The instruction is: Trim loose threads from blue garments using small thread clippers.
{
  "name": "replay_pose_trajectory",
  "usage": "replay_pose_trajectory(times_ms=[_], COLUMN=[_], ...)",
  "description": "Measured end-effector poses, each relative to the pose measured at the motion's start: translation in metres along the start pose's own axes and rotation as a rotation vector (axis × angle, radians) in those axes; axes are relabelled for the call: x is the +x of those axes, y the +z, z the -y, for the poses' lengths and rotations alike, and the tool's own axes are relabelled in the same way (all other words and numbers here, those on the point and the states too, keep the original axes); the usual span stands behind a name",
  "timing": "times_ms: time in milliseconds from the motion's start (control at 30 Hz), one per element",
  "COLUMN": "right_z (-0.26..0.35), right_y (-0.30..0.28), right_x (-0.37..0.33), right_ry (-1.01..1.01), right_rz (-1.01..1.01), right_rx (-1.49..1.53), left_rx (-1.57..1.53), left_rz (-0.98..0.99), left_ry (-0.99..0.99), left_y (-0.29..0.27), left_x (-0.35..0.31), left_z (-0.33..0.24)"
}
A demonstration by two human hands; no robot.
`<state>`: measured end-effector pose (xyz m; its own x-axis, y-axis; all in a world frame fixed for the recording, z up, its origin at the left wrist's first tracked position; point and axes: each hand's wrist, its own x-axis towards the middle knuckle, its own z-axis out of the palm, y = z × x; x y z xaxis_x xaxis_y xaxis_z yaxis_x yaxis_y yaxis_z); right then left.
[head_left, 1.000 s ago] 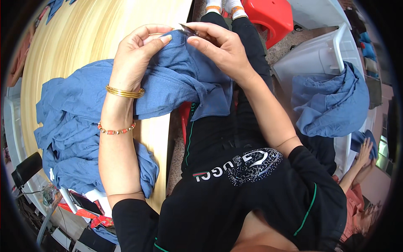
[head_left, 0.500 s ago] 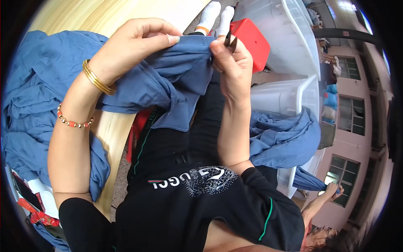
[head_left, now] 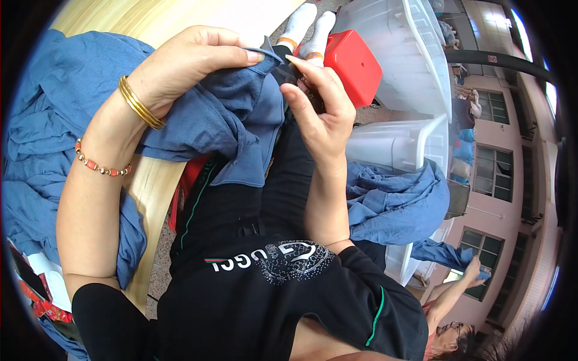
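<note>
My left hand [head_left: 183, 69] pinches the edge of a blue garment [head_left: 205, 123] between thumb and fingers. The garment's cloth hangs from there over the table edge toward my lap, and a bigger heap of it lies under and beyond my left forearm. Just right of the pinched edge, my right hand [head_left: 325, 111] is curled around small dark thread snips [head_left: 290, 73], partly hidden by the fingers. The blades are close to the cloth's corner; whether they touch it I cannot tell. Thumb and forefinger of that hand stand apart.
The light wooden table [head_left: 159, 180] is on my left. A red stool [head_left: 355, 66] stands ahead, beside clear plastic bins [head_left: 394, 60]; blue cloth [head_left: 397, 198] spills over a nearer bin. At right, another person's hand [head_left: 472, 268] holds blue cloth. Socked feet [head_left: 299, 27] show ahead.
My right hand has let go of the garment's edge and turned the snips' blades from pointing up to near the cloth. The left keeps its pinch; the edge now folds up at its corner.
</note>
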<state>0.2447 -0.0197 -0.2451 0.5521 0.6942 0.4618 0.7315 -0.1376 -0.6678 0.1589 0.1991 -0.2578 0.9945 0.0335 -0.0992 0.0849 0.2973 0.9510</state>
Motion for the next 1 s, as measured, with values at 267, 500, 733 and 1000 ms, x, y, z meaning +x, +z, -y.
replay_pose_trajectory(times_ms=[267, 500, 733, 1000], right_z=[0.001, 0.001, -0.002, -0.005], right_y=[0.009, 0.012, 0.011, 0.01], right_x=[0.002, 0.003, 0.003, 0.002], right_ry=[-0.111, -0.078, -0.108, -0.094], right_rz=[-0.041, -0.046, -0.051, -0.042], right_rx=[-0.064, -0.096, -0.098, -0.055], left_rx=[-0.028, -0.011, 0.023, 0.054], left_rz=[-0.048, -0.024, -0.029, -0.035], left_ry=[0.042, 0.075, 0.081, 0.071], left_y=[0.008, 0.004, 0.006, 0.006], left_x=[-0.003, 0.0, 0.001, 0.0], left_z=[-0.002, 0.003, 0.004, 0.003])
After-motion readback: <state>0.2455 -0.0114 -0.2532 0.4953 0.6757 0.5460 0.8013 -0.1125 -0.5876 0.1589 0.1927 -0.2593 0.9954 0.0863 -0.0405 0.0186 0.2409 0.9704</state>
